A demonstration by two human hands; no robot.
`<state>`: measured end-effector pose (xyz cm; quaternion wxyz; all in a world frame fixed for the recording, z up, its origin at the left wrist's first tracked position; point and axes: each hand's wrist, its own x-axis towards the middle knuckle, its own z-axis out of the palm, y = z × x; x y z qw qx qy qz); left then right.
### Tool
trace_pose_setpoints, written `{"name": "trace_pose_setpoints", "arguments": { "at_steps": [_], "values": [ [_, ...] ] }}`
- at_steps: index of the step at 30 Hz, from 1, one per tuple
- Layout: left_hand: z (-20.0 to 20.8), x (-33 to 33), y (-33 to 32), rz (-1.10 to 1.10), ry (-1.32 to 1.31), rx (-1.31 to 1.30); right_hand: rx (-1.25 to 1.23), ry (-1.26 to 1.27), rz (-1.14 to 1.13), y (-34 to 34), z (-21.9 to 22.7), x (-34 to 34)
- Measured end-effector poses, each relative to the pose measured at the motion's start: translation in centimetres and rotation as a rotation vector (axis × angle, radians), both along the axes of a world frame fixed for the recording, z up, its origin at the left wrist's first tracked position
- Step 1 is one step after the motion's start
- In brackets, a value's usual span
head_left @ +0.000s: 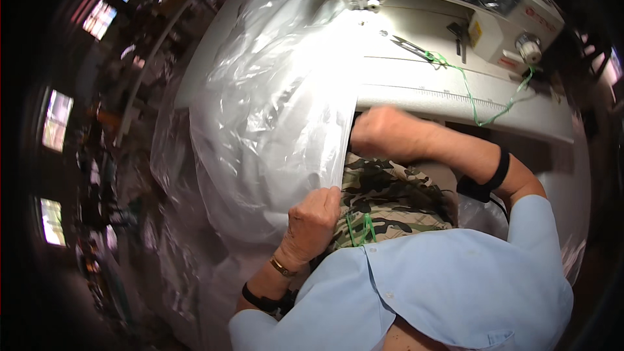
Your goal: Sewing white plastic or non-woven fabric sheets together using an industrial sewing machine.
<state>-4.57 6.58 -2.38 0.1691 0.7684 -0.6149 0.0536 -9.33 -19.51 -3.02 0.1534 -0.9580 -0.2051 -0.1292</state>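
A large sheet of clear plastic film [253,117] lies in loose folds over the left of the sewing table and hangs down its near side. Its right edge runs from the sewing head toward my lap. My left hand [315,221] is closed on the near end of that edge, fingers pinched. Farther along, my right hand [383,131] is curled into a fist beside the same edge, at the table's front. Its fingertips are turned away, so what they hold cannot be made out. The sewing machine [374,0] stands beyond the film, its lamp shining on it.
Thread snips [413,47] lie on the machine bed near a small black tool [457,39]. Loose green thread [478,114] trails over the table's front edge, and more green thread [368,229] lies on my camouflage-patterned lap. Further plastic film [179,247] hangs at the left.
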Motion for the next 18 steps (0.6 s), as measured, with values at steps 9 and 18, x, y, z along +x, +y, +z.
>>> {"name": "trace_pose_setpoints", "arguments": {
  "at_steps": [9, 18],
  "values": [
    [-0.6, -1.1, 0.8, 0.170, 0.088, -0.040, -0.049, -0.155, -0.120, -5.9, 0.9, 4.3],
    [-0.9, -0.5, 1.1, 0.085, -0.008, -0.171, -0.015, -0.112, -0.076, -6.4, 0.9, 5.0]
  ]
}}
